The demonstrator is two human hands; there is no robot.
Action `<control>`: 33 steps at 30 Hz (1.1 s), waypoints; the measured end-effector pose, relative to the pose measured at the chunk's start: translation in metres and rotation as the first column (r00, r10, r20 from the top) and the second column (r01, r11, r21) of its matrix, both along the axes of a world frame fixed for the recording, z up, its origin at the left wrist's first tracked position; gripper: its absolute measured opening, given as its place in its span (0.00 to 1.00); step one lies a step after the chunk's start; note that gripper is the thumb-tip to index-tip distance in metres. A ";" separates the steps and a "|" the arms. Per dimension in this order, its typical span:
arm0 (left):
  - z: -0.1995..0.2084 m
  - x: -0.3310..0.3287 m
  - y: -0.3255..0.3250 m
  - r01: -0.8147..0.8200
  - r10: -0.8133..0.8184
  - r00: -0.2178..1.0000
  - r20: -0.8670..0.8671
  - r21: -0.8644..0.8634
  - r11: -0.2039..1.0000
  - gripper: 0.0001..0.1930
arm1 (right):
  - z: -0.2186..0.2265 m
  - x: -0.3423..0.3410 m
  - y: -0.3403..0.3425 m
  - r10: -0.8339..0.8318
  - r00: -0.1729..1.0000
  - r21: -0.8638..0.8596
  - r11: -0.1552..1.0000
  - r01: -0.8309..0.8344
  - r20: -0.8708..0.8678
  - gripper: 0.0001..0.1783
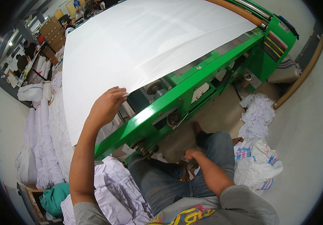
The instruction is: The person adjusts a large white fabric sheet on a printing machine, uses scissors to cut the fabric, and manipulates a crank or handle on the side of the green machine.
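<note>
A wide sheet of white fabric lies stretched across a green machine frame. My left hand is at the fabric's near edge, its fingers closed on that edge and lifting a small fold. Metal rollers and discs show inside the frame just right of this hand. My right hand rests low between my knees, with its fingers curled closed. Whatever it might hold is too small or hidden to make out.
Crumpled white cloth piles up by my left leg. On the right are a woven sack, more cloth and a long cardboard tube. White fabric rolls lie at far left. Other people stand in the background.
</note>
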State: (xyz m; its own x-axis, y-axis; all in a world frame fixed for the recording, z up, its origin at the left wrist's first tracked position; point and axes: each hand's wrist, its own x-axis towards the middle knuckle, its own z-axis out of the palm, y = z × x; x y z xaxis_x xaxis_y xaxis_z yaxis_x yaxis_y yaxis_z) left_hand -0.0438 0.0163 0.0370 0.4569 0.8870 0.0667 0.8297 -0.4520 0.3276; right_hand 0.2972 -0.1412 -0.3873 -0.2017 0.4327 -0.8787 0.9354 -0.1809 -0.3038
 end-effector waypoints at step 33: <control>-0.001 0.003 0.000 0.035 -0.035 0.999 -0.012 0.010 0.999 0.18 | -0.023 0.004 -0.003 0.033 0.999 -0.008 0.999 -0.034 -0.033 0.41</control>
